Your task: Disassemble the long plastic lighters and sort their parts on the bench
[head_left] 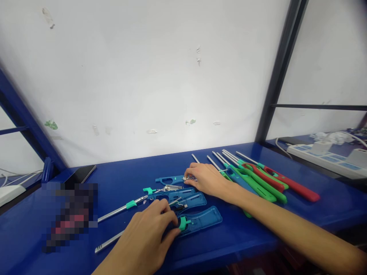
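Observation:
My left hand (151,233) curls its fingers over the nearest opened lighter's blue handle shell (205,221), by its green trigger (183,222). A metal lighter tube (110,241) runs out to the left from beneath that hand. Farther back, my right hand (208,179) pinches a small metal lighter part (189,178) at another blue shell (170,180); its fingertips partly hide the piece. Between the hands lie two more opened blue shells, one (192,201) with wires inside. A loose green trigger (149,190) and a metal tube with a green collar (131,204) are beside them.
Several long-nosed lighters lie to the right, among them a red one (295,187) and a green one (259,185), under or beside my right forearm. A phone (82,173) rests at the back left. A power strip (323,156) is beyond the dark post (272,88).

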`<state>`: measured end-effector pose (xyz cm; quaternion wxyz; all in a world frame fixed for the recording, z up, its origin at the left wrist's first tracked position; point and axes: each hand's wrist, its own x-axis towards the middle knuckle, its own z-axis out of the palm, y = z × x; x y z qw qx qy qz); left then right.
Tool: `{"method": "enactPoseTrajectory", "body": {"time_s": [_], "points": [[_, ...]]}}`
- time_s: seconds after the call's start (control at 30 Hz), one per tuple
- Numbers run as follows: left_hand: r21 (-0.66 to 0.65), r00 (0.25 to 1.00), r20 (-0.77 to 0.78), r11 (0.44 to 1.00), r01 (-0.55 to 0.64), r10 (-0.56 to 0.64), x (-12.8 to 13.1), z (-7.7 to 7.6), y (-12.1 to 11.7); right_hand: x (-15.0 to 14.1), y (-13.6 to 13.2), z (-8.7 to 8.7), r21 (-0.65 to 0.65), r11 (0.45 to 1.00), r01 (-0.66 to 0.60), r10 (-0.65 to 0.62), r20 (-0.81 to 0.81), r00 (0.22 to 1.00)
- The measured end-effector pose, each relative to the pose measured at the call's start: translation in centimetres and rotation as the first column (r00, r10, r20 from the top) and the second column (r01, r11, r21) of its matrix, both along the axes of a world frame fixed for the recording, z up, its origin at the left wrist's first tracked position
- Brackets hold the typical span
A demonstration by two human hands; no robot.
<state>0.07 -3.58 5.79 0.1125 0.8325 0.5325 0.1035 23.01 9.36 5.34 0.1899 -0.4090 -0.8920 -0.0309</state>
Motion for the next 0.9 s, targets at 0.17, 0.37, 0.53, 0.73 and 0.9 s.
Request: {"method": "enactPoseTrajectory", "body": {"time_s": [0.17, 0.37, 0.53, 0.73, 0.9], "points": [[-0.014, 0.999, -0.049, 1.000, 0.004, -0.005, 0.6, -0.4, 0.0, -0.1, -0.2, 0.3, -0.022, 1.000, 0.001, -0.001, -0.003, 1.000], [0.026, 0.999, -0.041, 0.999, -0.021, 0.022, -0.1, 0.8, 0.3, 0.1, -0.8, 1.4, -0.018, 1.000, -0.004, 0.003, -0.060, 0.998], [0.184, 0.960, -0.120, 0.956, -0.228, 0.252, -2.4, 1.5, 1.4, 0.3, -1.2, 2.2, -0.083, 0.989, -0.119, 0.112, -0.084, 0.990], [0.203, 0.925, -0.224, 0.943, -0.263, 0.306, -3.6, 1.1, 1.6, 0.7, -1.9, 3.4, -0.255, 0.911, -0.324, 0.315, -0.077, 0.946], [0.145, 0.925, -0.281, 0.964, -0.222, 0.255, -2.7, 0.9, 1.7, 0.8, -2.1, 3.8, -0.367, 0.875, -0.317, 0.337, -0.011, 0.942]]}}
